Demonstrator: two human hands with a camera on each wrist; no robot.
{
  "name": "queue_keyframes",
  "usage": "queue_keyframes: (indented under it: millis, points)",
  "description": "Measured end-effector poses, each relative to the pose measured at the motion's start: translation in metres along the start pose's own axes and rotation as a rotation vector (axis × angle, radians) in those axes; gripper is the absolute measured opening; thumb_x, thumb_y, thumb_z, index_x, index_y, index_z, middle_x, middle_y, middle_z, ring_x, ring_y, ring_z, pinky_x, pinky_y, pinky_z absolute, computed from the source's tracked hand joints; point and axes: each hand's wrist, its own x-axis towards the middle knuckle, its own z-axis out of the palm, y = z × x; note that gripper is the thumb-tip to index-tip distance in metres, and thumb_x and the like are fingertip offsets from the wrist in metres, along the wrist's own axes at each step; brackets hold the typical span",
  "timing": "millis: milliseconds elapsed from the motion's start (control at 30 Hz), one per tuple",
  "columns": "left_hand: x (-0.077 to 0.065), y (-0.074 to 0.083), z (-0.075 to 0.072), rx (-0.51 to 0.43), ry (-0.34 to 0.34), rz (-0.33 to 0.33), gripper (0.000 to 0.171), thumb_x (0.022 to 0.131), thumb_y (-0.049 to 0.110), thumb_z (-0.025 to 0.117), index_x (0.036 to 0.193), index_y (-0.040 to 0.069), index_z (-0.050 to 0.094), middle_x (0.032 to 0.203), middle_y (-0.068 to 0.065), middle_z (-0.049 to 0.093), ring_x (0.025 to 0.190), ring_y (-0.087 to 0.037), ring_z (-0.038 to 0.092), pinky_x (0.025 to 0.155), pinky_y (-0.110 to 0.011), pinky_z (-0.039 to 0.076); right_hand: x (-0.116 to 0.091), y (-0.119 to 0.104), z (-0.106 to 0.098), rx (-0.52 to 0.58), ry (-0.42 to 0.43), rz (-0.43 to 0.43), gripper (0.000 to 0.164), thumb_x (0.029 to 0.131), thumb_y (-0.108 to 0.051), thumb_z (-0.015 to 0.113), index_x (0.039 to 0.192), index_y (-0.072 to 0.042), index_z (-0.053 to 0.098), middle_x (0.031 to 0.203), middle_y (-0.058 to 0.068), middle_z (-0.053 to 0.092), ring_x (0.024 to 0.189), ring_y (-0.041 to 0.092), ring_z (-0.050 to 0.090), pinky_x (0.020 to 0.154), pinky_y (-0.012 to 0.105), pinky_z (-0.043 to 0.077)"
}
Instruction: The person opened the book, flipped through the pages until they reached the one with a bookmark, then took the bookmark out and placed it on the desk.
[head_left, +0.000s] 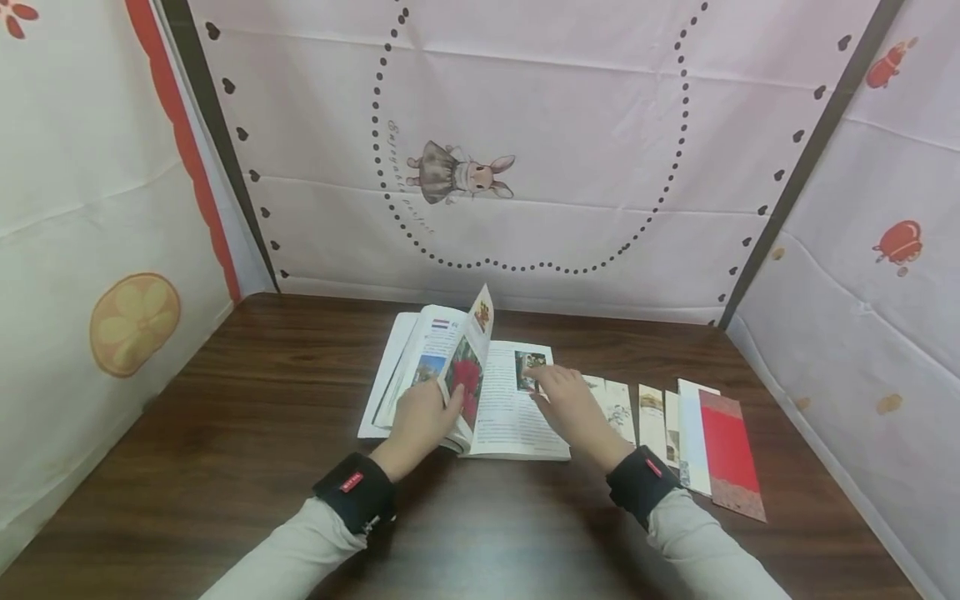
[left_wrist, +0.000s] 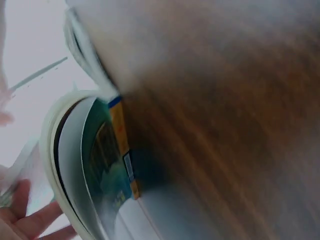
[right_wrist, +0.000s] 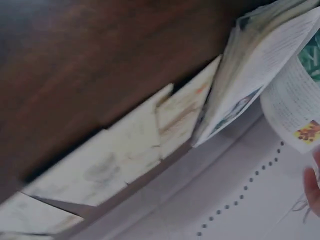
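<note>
An open book (head_left: 510, 425) with printed text and colour photos lies on the table. My left hand (head_left: 420, 415) grips its left-hand pages, thumb on a page with a red flower photo. That page (head_left: 483, 312) stands up steeply near the fold. In the left wrist view the bent book shows a green-pictured cover (left_wrist: 102, 150), with the left fingers (left_wrist: 37, 220) beside it. Over the right-hand page, close to a small photo, my right hand (head_left: 573, 404) has loosely bent fingers and nothing in them. Its fingers (right_wrist: 312, 185) appear near a lifted page in the right wrist view.
Right of the book, several pale illustrated cards (head_left: 618, 408) lie in an overlapping row, ending with a red card (head_left: 727, 442). The brown wooden table (head_left: 262, 433) is bordered by printed cloth walls (head_left: 562, 167) behind and at both sides.
</note>
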Motion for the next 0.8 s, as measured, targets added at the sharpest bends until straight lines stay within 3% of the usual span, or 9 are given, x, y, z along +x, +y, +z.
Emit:
queue_keyframes:
  millis: [33, 100, 200, 333, 400, 467, 567, 667, 800]
  points:
    - [0.000, -0.002, -0.003, -0.025, 0.007, -0.018, 0.032, 0.090, 0.023, 0.058, 0.071, -0.003, 0.061, 0.054, -0.008, 0.057, 0.043, -0.014, 0.046, 0.040, -0.024, 0.032, -0.003, 0.002, 0.000, 0.023, -0.062, 0.025, 0.035, 0.083, -0.009, 0.069, 0.116, -0.005, 0.058, 0.111, 0.009, 0.066, 0.107, 0.025, 0.062, 0.090, 0.041, 0.050]
    - [0.001, -0.006, -0.007, -0.037, 0.018, -0.026, 0.029, 0.090, 0.023, 0.059, 0.082, -0.004, 0.064, 0.055, -0.007, 0.059, 0.042, -0.010, 0.044, 0.039, -0.020, 0.029, -0.008, 0.005, -0.001, 0.067, -0.194, 0.074, 0.034, 0.086, -0.016, 0.067, 0.117, -0.004, 0.060, 0.112, 0.011, 0.067, 0.106, 0.027, 0.063, 0.091, 0.042, 0.050]
    - [-0.001, -0.010, -0.011, -0.021, 0.040, 0.004, 0.022, 0.088, 0.017, 0.061, 0.097, -0.004, 0.059, 0.068, -0.009, 0.063, 0.047, -0.009, 0.045, 0.042, -0.019, 0.030, -0.015, 0.009, -0.002, 0.061, -0.392, 0.113, 0.051, 0.084, -0.034, 0.069, 0.121, 0.000, 0.059, 0.118, 0.015, 0.066, 0.108, 0.030, 0.063, 0.092, 0.045, 0.049]
    - [-0.006, -0.014, -0.012, -0.005, 0.072, 0.057, 0.041, 0.083, 0.000, 0.062, 0.119, 0.002, 0.042, 0.110, -0.017, 0.056, 0.051, -0.013, 0.047, 0.043, -0.021, 0.035, -0.022, 0.010, -0.003, 0.001, -0.567, 0.083, 0.071, 0.073, -0.047, 0.075, 0.122, 0.003, 0.059, 0.122, 0.019, 0.063, 0.110, 0.032, 0.061, 0.090, 0.047, 0.048]
    - [-0.008, -0.017, -0.010, 0.040, 0.077, 0.088, 0.058, 0.078, -0.008, 0.063, 0.129, 0.005, 0.037, 0.134, -0.021, 0.041, 0.067, -0.020, 0.057, 0.048, -0.024, 0.044, -0.023, 0.011, -0.001, 0.000, -0.599, 0.079, 0.071, 0.071, -0.046, 0.077, 0.119, 0.003, 0.060, 0.122, 0.019, 0.063, 0.110, 0.033, 0.061, 0.089, 0.047, 0.049]
    - [-0.008, -0.021, -0.009, 0.115, 0.064, 0.122, 0.067, 0.076, -0.010, 0.065, 0.133, 0.008, 0.037, 0.147, -0.022, 0.024, 0.099, -0.031, 0.058, 0.068, -0.034, 0.052, -0.024, 0.012, 0.000, 0.010, -0.606, 0.082, 0.066, 0.071, -0.044, 0.079, 0.115, 0.002, 0.062, 0.119, 0.019, 0.065, 0.105, 0.032, 0.063, 0.087, 0.045, 0.050]
    - [-0.008, -0.025, -0.007, 0.249, 0.022, 0.205, 0.066, 0.073, -0.008, 0.070, 0.132, 0.014, 0.048, 0.154, -0.020, 0.019, 0.137, -0.043, 0.026, 0.100, -0.056, 0.038, -0.024, 0.014, 0.000, 0.078, -0.623, 0.119, 0.060, 0.071, -0.039, 0.080, 0.112, 0.001, 0.063, 0.113, 0.017, 0.067, 0.093, 0.028, 0.065, 0.082, 0.042, 0.052]
    - [-0.010, -0.026, -0.007, 0.330, -0.093, 0.371, 0.058, 0.076, -0.004, 0.069, 0.128, 0.018, 0.057, 0.151, -0.015, 0.033, 0.141, -0.042, 0.023, 0.107, -0.062, 0.028, -0.024, 0.017, -0.002, 0.133, -0.642, 0.139, 0.060, 0.073, -0.037, 0.079, 0.116, 0.002, 0.062, 0.111, 0.016, 0.068, 0.091, 0.027, 0.065, 0.082, 0.041, 0.052]
    - [-0.015, -0.021, -0.007, 0.398, -0.281, 0.558, 0.048, 0.079, 0.001, 0.067, 0.125, 0.013, 0.060, 0.139, -0.011, 0.051, 0.132, -0.033, 0.043, 0.102, -0.053, 0.041, -0.021, 0.018, -0.005, 0.162, -0.659, 0.111, 0.042, 0.083, -0.023, 0.070, 0.116, 0.001, 0.062, 0.111, 0.017, 0.067, 0.094, 0.029, 0.066, 0.085, 0.042, 0.052]
